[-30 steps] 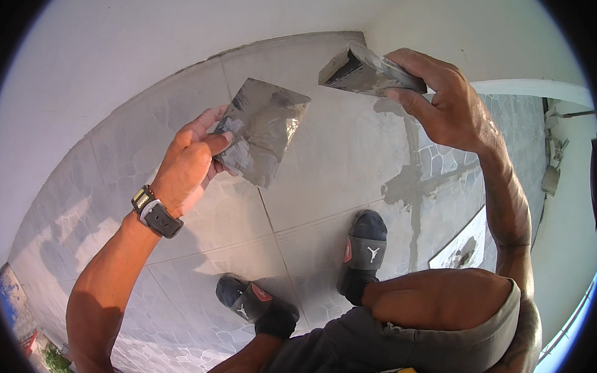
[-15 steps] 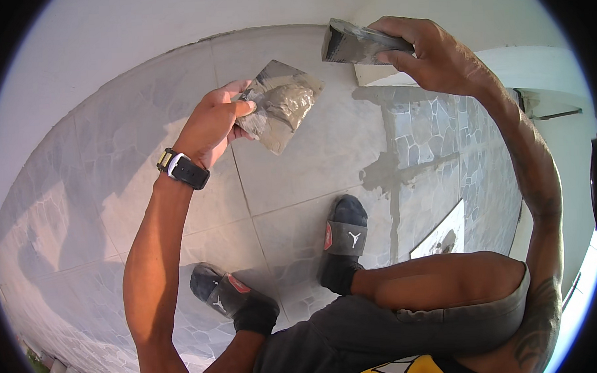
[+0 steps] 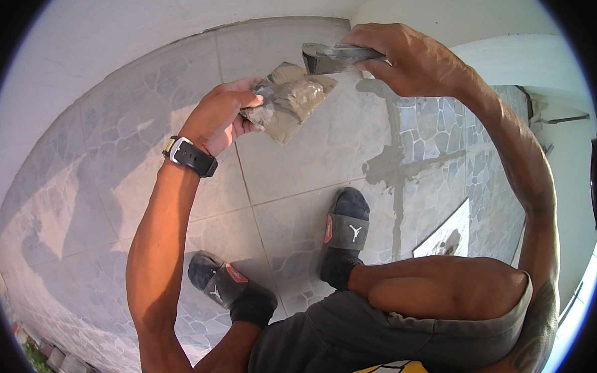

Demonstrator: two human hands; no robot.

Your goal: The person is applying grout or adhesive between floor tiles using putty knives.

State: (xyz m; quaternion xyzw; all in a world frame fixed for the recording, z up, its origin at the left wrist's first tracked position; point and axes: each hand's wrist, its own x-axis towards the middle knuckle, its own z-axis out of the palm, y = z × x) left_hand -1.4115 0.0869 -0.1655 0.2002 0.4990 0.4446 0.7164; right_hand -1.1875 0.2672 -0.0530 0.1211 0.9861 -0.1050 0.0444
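Note:
My left hand (image 3: 223, 115) grips one edge of a thin flat plate (image 3: 277, 131), the thumb on top and fingers beneath. A wet grey mound of mortar (image 3: 294, 96) covers much of the plate. My right hand (image 3: 409, 58) is closed round a grey, mortar-smeared spreader (image 3: 333, 58) with a dark broad end. That end points left, just above the plate's far corner; whether the two touch I cannot tell. A watch (image 3: 189, 156) is strapped on my left wrist.
Wet grey mortar streaks (image 3: 392, 166) run along joints in the tiled floor (image 3: 310, 159). A white board (image 3: 447, 233) with a grey smear lies beside my right knee. My feet in dark slides (image 3: 347, 231) rest on the tiles. White walls (image 3: 138, 33) bound the far side.
My right hand has brought the spreader left, close to the plate. The plate has shifted slightly right, and the mortar on it looks flatter and more spread out.

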